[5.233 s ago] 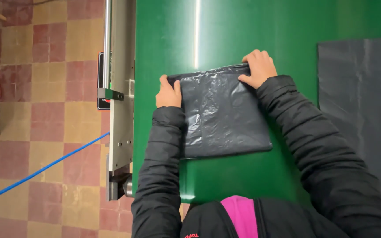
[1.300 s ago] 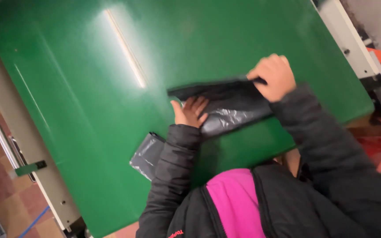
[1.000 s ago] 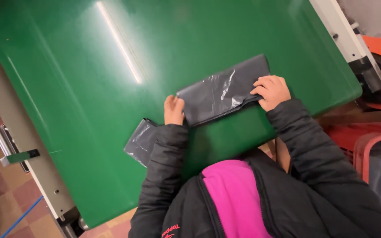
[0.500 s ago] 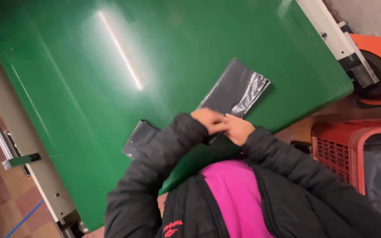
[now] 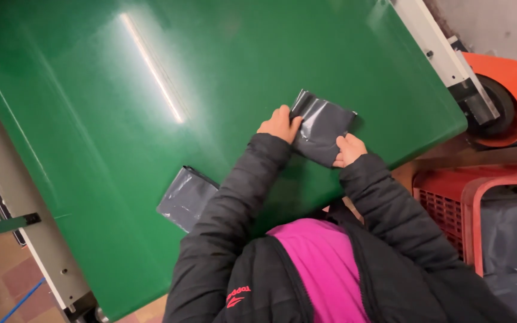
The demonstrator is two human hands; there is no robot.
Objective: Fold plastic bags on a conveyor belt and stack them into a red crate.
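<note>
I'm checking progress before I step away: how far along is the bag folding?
One folded grey bag already lies on the green table. In hand: the left hand and right hand press a second dark bag, folded to a small packet. More dark plastic sits in the red crate.

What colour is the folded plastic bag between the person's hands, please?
The folded plastic bag is glossy dark grey, near black, seen best in the head view against the green table.
</note>
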